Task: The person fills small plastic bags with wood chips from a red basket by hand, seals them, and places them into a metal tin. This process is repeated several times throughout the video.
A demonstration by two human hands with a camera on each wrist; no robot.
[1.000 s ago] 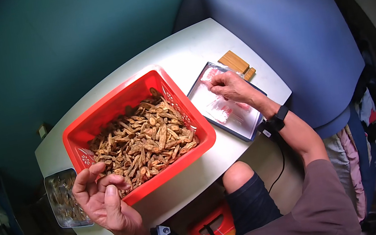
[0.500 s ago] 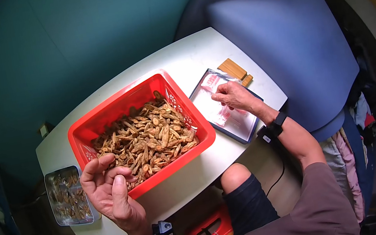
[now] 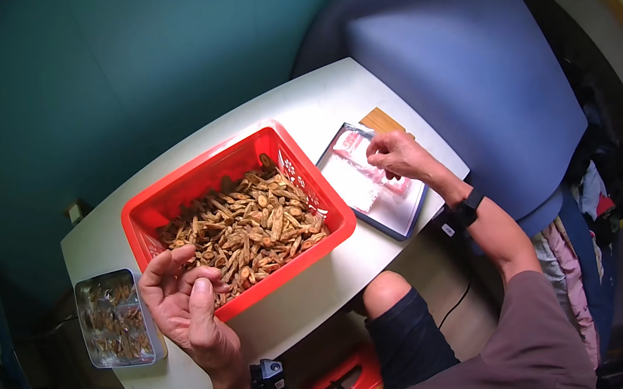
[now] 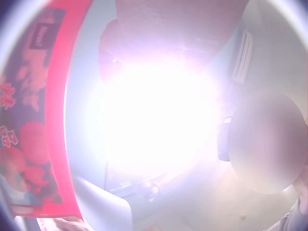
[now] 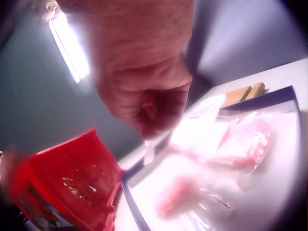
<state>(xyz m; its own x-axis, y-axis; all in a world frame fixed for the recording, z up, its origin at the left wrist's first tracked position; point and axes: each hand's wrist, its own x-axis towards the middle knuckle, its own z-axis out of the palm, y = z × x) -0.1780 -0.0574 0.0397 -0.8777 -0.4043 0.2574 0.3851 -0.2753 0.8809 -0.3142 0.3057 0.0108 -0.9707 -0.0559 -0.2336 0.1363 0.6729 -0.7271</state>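
Note:
My left hand (image 3: 195, 309) hovers at the near left corner of a red plastic basket (image 3: 280, 275), palm up, fingers loosely bent and holding nothing. Dried, brown root slices (image 3: 260, 232) fill much of that basket. Over a shallow, dark-rimmed white tray (image 3: 392, 232), my right hand (image 3: 404, 158) has thumb and fingertips together. A small strip of clear plastic bag (image 5: 149, 152) hangs below those fingertips in the right wrist view. More clear bags with pink-red print (image 5: 245, 142) lie in the tray. Glare washes out most of the left wrist view.
A clear plastic box (image 3: 121, 360) with bagged brown slices stands at the table's left edge. Behind the tray lies a wooden block (image 3: 380, 120). The white table (image 3: 303, 97) meets a green wall, and a blue panel (image 3: 465, 78) rises at the right.
The head view has shifted slightly. My right hand has moved a little to the right over the tray, fingertips still together. The left hand keeps its loose pose beside the basket.

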